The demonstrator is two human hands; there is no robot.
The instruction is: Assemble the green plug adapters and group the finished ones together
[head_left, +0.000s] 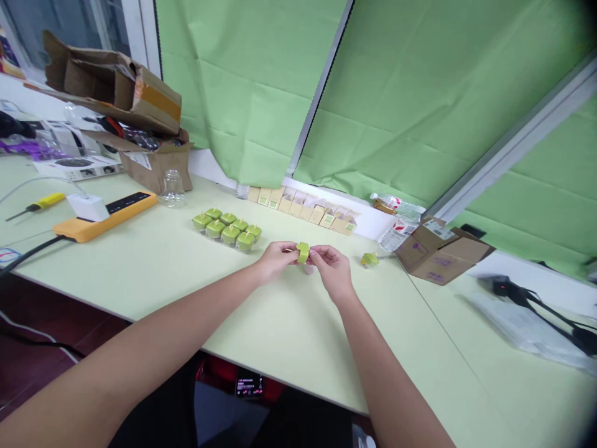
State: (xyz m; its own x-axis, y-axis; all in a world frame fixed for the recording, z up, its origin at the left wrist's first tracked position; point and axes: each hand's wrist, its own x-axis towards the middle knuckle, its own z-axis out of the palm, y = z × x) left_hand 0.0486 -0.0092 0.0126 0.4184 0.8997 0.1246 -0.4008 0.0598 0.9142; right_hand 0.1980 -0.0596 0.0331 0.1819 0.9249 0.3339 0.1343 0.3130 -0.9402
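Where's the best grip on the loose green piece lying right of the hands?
Probably pinch the loose green piece top-down across opposite sides: small and low, it lies alone on the table, free all round; the cardboard box sits apart. The right hand is nearest, but it and the left hand pinch the held green piece.

Matt smooth table (289, 323), cloth curtains (420, 93), rough cardboard boxes (441, 252), glossy plastic cap (303, 252).
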